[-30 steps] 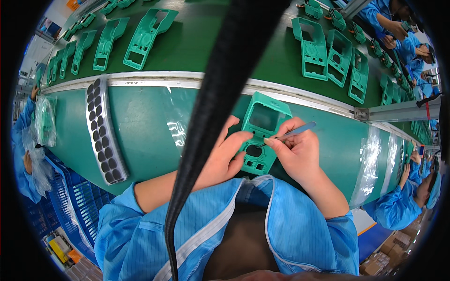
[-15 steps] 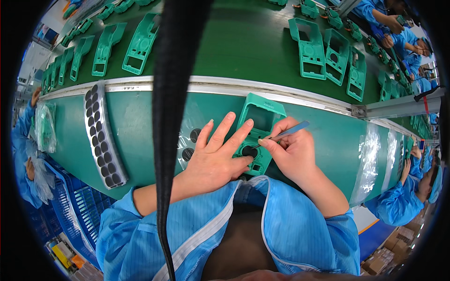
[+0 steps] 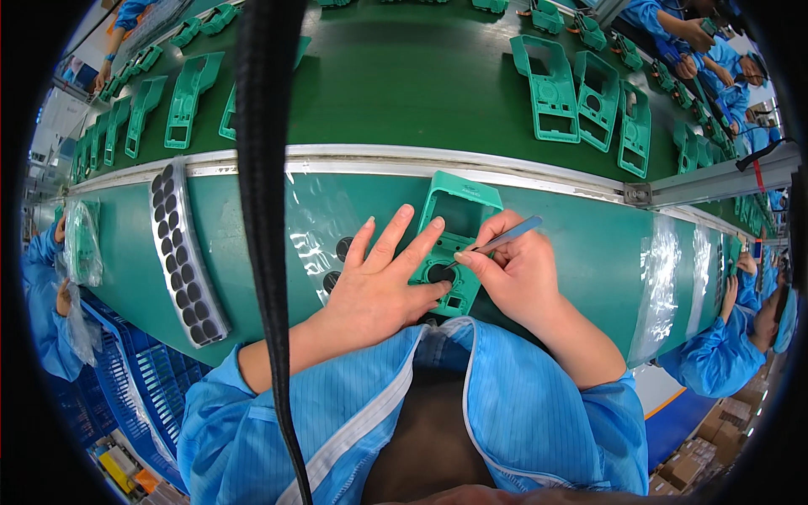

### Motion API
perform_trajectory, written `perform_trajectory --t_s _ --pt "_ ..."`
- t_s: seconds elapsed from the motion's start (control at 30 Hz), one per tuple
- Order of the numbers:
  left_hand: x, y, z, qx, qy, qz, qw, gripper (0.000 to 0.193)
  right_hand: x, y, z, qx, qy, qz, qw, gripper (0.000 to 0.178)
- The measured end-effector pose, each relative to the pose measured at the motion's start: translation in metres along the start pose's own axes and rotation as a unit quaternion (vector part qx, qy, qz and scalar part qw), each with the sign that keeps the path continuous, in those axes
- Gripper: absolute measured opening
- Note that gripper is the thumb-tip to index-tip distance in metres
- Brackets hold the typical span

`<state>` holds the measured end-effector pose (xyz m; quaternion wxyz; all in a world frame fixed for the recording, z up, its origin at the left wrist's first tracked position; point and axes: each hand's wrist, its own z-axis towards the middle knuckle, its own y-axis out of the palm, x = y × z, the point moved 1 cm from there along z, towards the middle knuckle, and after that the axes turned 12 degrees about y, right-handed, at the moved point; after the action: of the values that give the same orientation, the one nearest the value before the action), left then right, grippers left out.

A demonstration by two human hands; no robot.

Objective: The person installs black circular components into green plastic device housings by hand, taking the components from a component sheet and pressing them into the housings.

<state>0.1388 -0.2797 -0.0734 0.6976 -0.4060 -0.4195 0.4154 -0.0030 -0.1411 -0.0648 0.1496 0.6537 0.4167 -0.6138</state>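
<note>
A green plastic housing [image 3: 473,281] lies in front of me on the green work surface, its rectangular opening at the far end. Inside its round recess sits a black disc [image 3: 439,273]. Fingers spread, my left hand [image 3: 370,290] rests flat at the housing's left side, its thumb reaching over the near part by the disc. My right hand [image 3: 522,273] pinches a pair of tweezers [image 3: 515,234], whose tip points down at the disc's edge. Partly under my left hand is a clear sheet [image 3: 307,223] bearing black discs [image 3: 344,247].
A strip of black round pads [image 3: 178,252] lies to the left. Beyond a metal rail [image 3: 379,160], the green belt [image 3: 404,93] carries several green housings [image 3: 547,93]. Clear plastic film [image 3: 661,286] lies right. A black strap [image 3: 263,168] crosses the view. Co-workers sit on both sides.
The view has shifted slightly, so the housing and both hands appear a little further left. Both hands keep their pose, and the tweezers stay at the disc.
</note>
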Motion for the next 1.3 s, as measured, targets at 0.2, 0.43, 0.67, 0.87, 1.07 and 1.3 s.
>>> perform_trajectory --t_s 0.2,0.43,0.67,0.87,1.07,1.3 --pt "-0.002 -0.004 0.0 -0.021 0.001 -0.016 1.0 0.034 0.0 0.0 0.001 -0.002 -0.002 -0.004 1.0 0.021" --pt "-0.003 -0.004 -0.001 -0.023 -0.003 -0.023 0.999 0.035 -0.002 0.003 0.001 0.005 -0.003 0.0 1.0 0.02" --pt "-0.004 -0.005 -0.003 -0.027 -0.005 -0.021 0.999 0.035 -0.004 -0.007 0.007 0.054 -0.02 -0.01 0.998 0.02" --pt "-0.005 -0.002 -0.003 0.019 -0.005 -0.051 0.998 0.025 0.015 0.001 0.014 -0.007 -0.03 0.165 0.986 0.02" --pt "-0.006 -0.004 -0.009 0.028 -0.027 0.006 0.999 0.026 0.016 0.001 0.019 -0.006 -0.044 0.085 0.995 0.022" --pt "-0.007 -0.004 -0.009 -0.014 -0.052 0.058 0.997 0.042 0.021 0.004 0.022 -0.013 -0.04 0.068 0.997 0.023"
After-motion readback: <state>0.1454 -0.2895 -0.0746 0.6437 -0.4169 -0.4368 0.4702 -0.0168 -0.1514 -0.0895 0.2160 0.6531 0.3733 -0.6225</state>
